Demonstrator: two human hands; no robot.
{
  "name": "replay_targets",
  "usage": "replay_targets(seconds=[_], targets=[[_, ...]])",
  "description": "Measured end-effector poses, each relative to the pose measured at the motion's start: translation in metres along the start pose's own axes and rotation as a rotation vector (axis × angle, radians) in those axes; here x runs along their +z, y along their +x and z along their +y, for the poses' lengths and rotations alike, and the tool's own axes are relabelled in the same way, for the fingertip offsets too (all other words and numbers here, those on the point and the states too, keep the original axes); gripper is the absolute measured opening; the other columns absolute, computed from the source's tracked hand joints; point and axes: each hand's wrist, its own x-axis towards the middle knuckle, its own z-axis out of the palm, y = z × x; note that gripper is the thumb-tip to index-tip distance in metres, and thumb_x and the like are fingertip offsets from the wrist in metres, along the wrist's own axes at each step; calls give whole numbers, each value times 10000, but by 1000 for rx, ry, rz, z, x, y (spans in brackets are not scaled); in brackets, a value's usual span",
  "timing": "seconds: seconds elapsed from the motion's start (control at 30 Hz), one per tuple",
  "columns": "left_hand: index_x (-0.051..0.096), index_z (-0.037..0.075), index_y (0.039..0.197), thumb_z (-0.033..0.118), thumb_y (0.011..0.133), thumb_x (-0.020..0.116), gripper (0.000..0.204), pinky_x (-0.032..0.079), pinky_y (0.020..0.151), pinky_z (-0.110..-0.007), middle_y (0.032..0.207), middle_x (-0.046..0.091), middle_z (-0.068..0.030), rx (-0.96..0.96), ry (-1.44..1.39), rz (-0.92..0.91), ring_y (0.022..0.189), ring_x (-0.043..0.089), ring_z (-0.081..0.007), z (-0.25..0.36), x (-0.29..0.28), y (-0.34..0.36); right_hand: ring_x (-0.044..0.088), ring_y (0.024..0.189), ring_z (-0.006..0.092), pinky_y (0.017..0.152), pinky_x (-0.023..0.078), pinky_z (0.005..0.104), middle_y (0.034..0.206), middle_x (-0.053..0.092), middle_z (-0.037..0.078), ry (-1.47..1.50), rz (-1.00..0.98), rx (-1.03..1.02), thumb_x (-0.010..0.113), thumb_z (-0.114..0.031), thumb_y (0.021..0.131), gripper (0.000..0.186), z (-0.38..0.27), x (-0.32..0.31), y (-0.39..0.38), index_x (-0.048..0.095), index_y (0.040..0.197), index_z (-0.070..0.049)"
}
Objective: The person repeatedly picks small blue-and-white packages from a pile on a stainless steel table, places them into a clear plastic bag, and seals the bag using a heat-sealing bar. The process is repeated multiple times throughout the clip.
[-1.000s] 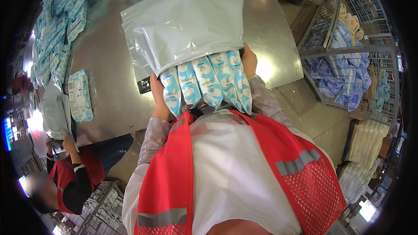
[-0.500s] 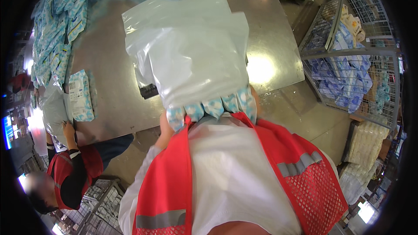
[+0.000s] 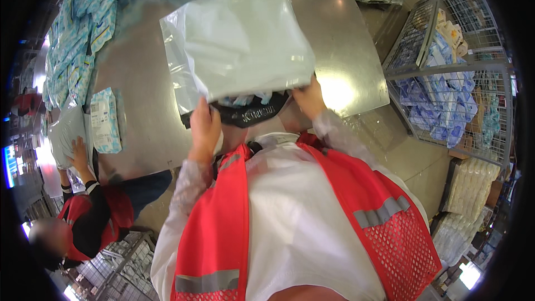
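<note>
A big white plastic mailing bag (image 3: pixel 245 39) lies on the metal table (image 3: pixel 139 39) with its mouth toward me. My left hand (image 3: pixel 205 125) pinches the near left corner of its mouth, and my right hand (image 3: pixel 310 99) grips the near right corner. Between them the bag's black inner side (image 3: pixel 256 116) shows as a strip along the opening. Bits of blue-and-white packets (image 3: pixel 243 100) peek out just inside; most of them are hidden by the bag's upper layer.
Patterned blue-and-white packages (image 3: pixel 83 39) heap up at the far left, and one labelled package (image 3: pixel 106 121) lies alone. A co-worker (image 3: pixel 89 212) handles a grey bag (image 3: pixel 67 134) at the left. Wire cages (image 3: pixel 451 72) with packages stand at the right.
The row of blue-and-white packets at the bag's mouth has gone inside it. Both hands now show at the mouth's corners, farther from my body, and the black inner side is exposed.
</note>
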Motion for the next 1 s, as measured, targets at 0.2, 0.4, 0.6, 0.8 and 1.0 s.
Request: replay_targets(seconds=[0.2, 0.4, 0.6, 0.8, 1.0], targets=[[637, -8, 1083, -25, 891, 577, 202, 506, 686, -317, 842, 680, -122, -223, -328, 105, 752, 643, -185, -82, -11, -32, 628, 646, 208, 617, 476, 353, 700, 639, 117, -229, 53, 334, 652, -80, 835, 125, 41, -65, -12, 615, 935, -15], [637, -31, 1091, 16, 894, 635, 202, 501, 668, -260, 865, 691, -74, -356, -525, 91, 744, 626, -100, -71, -5, -73, 649, 699, 317, 650, 502, 415, 781, 674, 154, -733, -263, 173, 699, -198, 848, 217, -27, -75, -47, 630, 928, -8], [570, -69, 1180, 117, 995, 552, 263, 598, 759, -366, 1045, 664, -153, -850, -1190, -59, 849, 691, -248, -36, -30, -83, 644, 941, 342, 815, 512, 418, 1069, 666, 159, 79, -741, -305, 651, -221, 899, 274, -77, 62, -68, 682, 1093, -29], [522, -66, 1147, 91, 1002, 495, 215, 590, 802, -437, 1069, 621, -181, -799, -1474, 11, 921, 681, -328, -24, -33, -92, 605, 992, 336, 854, 490, 422, 1017, 645, 116, -11, -491, -473, 686, -140, 813, 140, -86, 152, -83, 677, 934, -69], [548, -38, 1019, 88, 932, 498, 161, 599, 701, -409, 942, 627, -134, -757, -1476, 44, 803, 681, -279, -19, -23, -89, 600, 923, 337, 824, 477, 420, 939, 637, 112, 74, -446, -470, 710, -99, 776, 116, -92, 142, -84, 619, 833, -53]])
